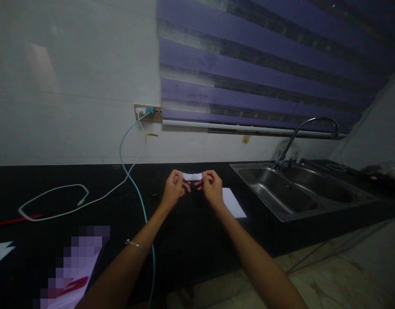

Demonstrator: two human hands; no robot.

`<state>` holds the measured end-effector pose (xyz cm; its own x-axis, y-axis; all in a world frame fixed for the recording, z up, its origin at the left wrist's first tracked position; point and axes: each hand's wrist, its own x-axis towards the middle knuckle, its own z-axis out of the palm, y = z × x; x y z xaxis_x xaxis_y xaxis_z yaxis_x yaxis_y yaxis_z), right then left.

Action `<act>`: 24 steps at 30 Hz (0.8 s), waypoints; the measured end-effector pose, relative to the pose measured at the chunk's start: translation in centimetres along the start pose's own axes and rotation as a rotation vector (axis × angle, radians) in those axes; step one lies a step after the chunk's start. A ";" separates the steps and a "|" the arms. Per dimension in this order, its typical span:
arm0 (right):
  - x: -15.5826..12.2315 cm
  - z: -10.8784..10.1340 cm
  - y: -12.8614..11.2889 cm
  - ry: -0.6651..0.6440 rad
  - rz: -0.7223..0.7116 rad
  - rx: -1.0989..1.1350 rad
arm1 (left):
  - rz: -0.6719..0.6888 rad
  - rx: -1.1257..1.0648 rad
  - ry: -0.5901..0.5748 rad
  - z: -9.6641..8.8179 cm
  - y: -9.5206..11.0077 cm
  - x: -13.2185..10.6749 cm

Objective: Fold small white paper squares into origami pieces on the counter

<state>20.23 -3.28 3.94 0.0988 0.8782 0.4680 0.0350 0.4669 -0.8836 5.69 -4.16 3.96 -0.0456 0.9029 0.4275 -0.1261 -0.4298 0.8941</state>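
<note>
A small white strip of paper is stretched between my two hands above the black countertop. My left hand pinches its left end between thumb and forefinger, the other fingers curled loosely below. At the opposite end, my right hand grips the paper in the same way. Behind my right wrist, a larger white sheet of paper lies flat on the counter, partly covered by the wrist.
A double steel sink with a curved faucet is at the right. Teal cable and white cable run from the wall outlet across the counter. A red pen-like object and white papers lie left.
</note>
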 end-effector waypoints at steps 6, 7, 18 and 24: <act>-0.2 -0.5 -0.5 -0.010 -0.037 -0.078 | -0.061 0.044 -0.203 0.4 0.6 -0.5; -0.3 -0.5 -0.6 -0.027 -0.045 -0.090 | -0.067 0.091 -0.209 0.4 0.8 -0.6; -0.6 -0.3 -1.5 -0.138 -0.045 0.053 | 0.052 0.252 -0.193 -0.1 0.7 -0.6; -0.4 -0.6 -1.9 -0.244 -0.077 0.101 | 0.104 0.279 -0.235 -0.4 1.1 -0.7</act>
<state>20.72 -4.60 5.44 -0.1435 0.8332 0.5340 -0.0674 0.5301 -0.8452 5.16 -5.22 4.58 0.1891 0.8404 0.5079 0.1430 -0.5353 0.8325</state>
